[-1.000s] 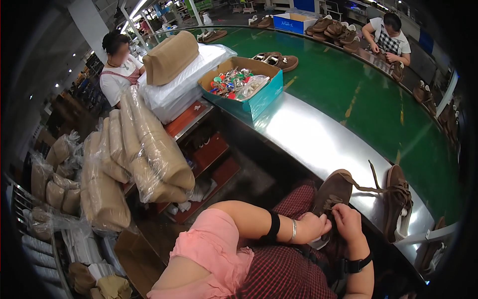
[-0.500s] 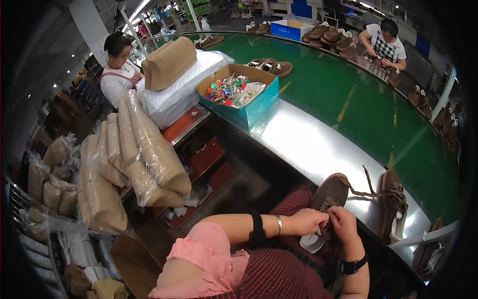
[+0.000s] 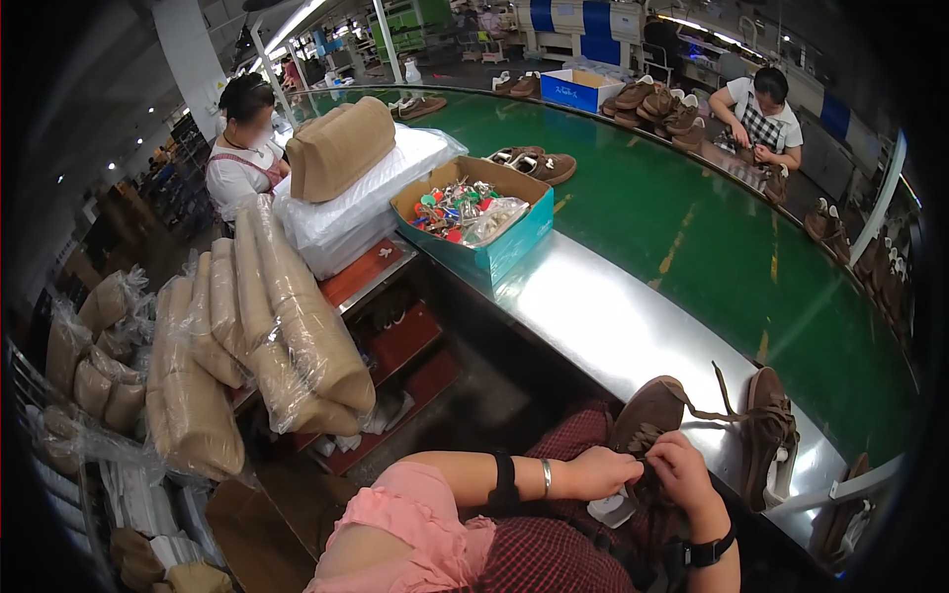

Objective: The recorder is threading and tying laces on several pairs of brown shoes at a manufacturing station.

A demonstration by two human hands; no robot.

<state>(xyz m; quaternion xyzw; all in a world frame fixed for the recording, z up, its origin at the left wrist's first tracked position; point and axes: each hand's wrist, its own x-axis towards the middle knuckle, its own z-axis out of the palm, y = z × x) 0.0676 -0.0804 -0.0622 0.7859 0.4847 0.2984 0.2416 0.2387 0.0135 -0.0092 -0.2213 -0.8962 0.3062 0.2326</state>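
A brown shoe [image 3: 633, 415] rests in my lap, toe pointing away, with lighter laces crossing its front. My left hand [image 3: 601, 472] is closed in a pinch at the shoe's lacing. Close beside it, my right hand [image 3: 682, 468] pinches at the same lacing, its fingertips almost meeting the left ones. The bit of lace between the fingers is mostly hidden. Beneath my left hand a white tag [image 3: 611, 509] hangs by the shoe. A second brown shoe [image 3: 759, 435] lies on the metal ledge to the right, its long loose lace reaching toward the first shoe.
The metal ledge [image 3: 593, 287] borders a green conveyor belt [image 3: 652, 212]. A teal box [image 3: 514, 242] of small metal and coloured pieces stands on the ledge. Bagged tan shoe inserts [image 3: 306, 336] hang over the left. Two people work across the belt and at left, near more brown shoes [image 3: 662, 107].
The whole view has tipped slightly, so the scene sits lower. Both hands stay at the shoe's lacing, with only a small shift of the fingers.
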